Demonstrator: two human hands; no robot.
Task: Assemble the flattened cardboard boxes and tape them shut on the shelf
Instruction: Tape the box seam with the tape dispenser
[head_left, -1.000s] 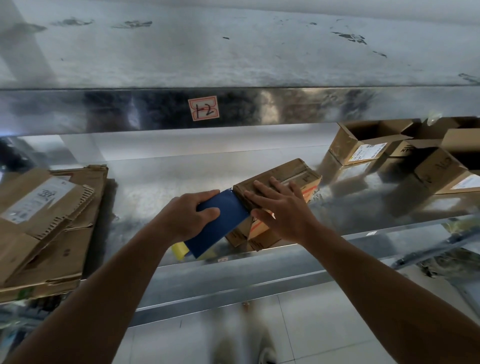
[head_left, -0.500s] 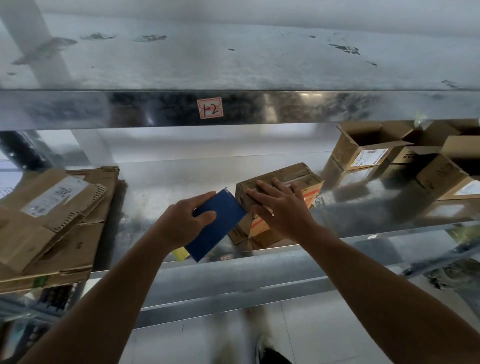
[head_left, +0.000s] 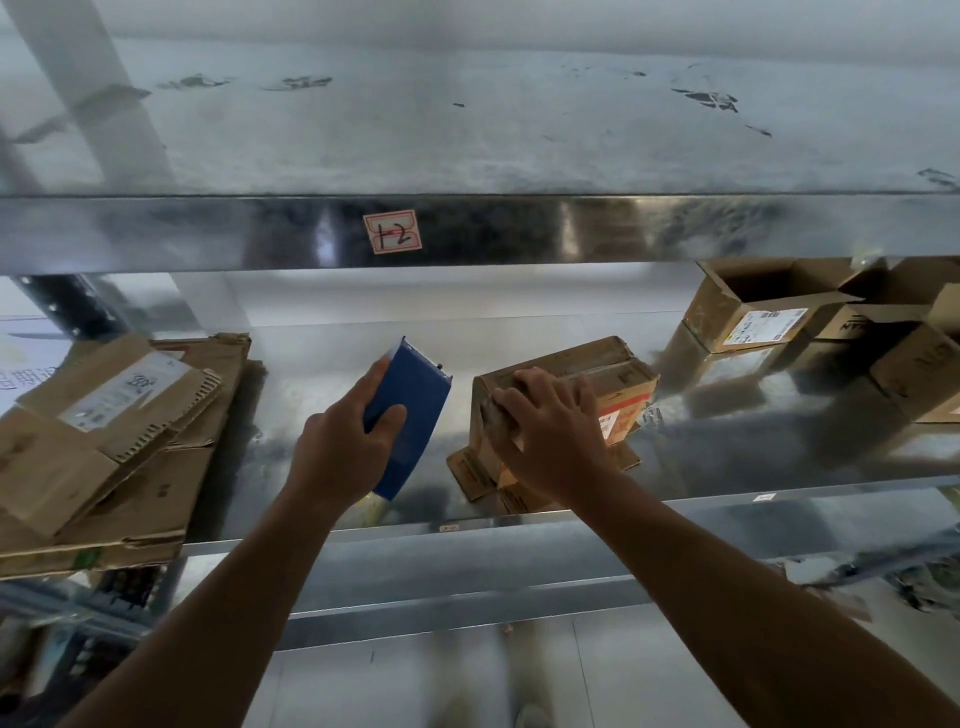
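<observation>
Spanning the whole view, a shiny metal shelf runs left to right under an upper shelf whose front lip carries a small paper label marked 12; pale floor tiles show below. A stack of flattened cardboard lies at the shelf's left end, overhanging the front edge, and a cluster of open boxes with their flaps up stands at the right end, well apart from the hands. Near the middle, close to the front edge, sits the small cardboard box, its top closed and its lower flaps splayed on the metal. The right hand clasps its near top corner, fingers spread across the top and thumb down the side face. Just left of the box, with a clear gap between them, the left hand grips a blue tape dispenser, fingers wrapped behind it and thumb pressed on its flat face; the dispenser is tilted, its upper end leaning away from the person. Nothing lies between the dispenser and the box.
</observation>
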